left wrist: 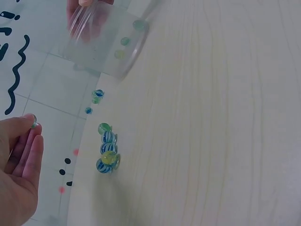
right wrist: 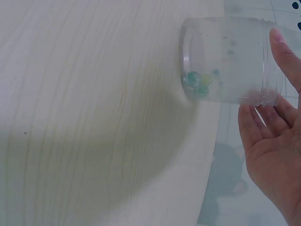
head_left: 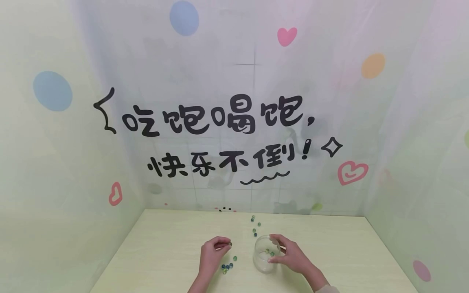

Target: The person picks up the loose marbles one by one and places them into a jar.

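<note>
My left hand pinches a glass marble between thumb and fingertips, above the table; in the left wrist view this marble is partly hidden by the fingers. My right hand holds a clear jar near its rim, thumb on one side and fingers on the other. A few green and yellow marbles lie at the jar's bottom. Below the left hand, a cluster of blue-striped, green and yellow marbles rests on the table.
More loose marbles lie scattered behind the jar, towards the table's back edge. The pale wooden table is bounded by a printed backdrop at the back and both sides.
</note>
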### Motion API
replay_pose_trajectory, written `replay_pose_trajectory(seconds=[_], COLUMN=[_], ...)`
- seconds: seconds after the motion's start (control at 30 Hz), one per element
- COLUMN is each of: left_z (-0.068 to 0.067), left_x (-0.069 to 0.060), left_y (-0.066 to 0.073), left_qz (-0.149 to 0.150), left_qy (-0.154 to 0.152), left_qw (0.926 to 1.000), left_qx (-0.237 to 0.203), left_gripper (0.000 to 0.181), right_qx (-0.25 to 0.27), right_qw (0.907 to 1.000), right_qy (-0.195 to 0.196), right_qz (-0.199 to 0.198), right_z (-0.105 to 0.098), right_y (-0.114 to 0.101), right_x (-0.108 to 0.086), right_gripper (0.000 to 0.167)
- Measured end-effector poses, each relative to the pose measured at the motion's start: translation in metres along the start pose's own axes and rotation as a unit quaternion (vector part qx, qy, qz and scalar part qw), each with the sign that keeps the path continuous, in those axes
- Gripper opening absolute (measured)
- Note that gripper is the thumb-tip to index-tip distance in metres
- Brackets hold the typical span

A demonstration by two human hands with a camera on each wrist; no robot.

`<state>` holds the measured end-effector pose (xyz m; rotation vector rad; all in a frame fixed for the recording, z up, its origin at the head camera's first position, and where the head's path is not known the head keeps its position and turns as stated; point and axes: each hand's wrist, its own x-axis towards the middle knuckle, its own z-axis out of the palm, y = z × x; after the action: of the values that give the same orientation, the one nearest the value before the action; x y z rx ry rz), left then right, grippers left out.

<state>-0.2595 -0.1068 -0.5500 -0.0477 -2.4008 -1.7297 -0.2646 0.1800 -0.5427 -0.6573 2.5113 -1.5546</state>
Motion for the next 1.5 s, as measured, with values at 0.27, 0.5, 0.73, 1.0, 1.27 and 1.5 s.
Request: replay_pose_trajectory(seconds=[0.27, 0.5, 0.73, 1.0, 1.27, 1.5], left_z=[0.002, 0.004, 0.007, 0.011, 0.016, 0.022], left_x=[0.000, 0.001, 0.003, 0.000, -0.002, -0.003], left_y=[0.001, 0.006, 0.009, 0.018, 0.025, 0.028], left_qz=[0.007, 0.013, 0.023, 0.025, 0.023, 0.031], left_qy=[0.004, 0.005, 0.000, -0.008, -0.018, -0.028], left_qw=[1.0000, 0.9999, 0.9996, 0.9990, 0.9984, 0.9973], left_qx=[-0.005, -0.007, -0.017, -0.035, -0.049, -0.061], left_gripper=[0.018, 0.016, 0.016, 0.016, 0.017, 0.016], right_qx=[0.003, 0.005, 0.007, 0.008, 0.005, 0.002], right_qw=[1.0000, 1.0000, 1.0000, 1.0000, 1.0000, 1.0000], right_qy=[0.000, -0.003, 0.001, 0.002, 0.004, 0.007], right_qz=[0.004, 0.005, -0.001, -0.004, -0.002, -0.001], right_z=[0.000, -0.001, 0.000, 0.001, 0.001, 0.001], right_y=[0.000, 0.001, 0.003, 0.000, 0.000, 0.002], right_x=[0.000, 0.000, 0.001, 0.000, 0.000, 0.001], right_gripper=[0.071, 0.071, 0.070, 0.071, 0.071, 0.071])
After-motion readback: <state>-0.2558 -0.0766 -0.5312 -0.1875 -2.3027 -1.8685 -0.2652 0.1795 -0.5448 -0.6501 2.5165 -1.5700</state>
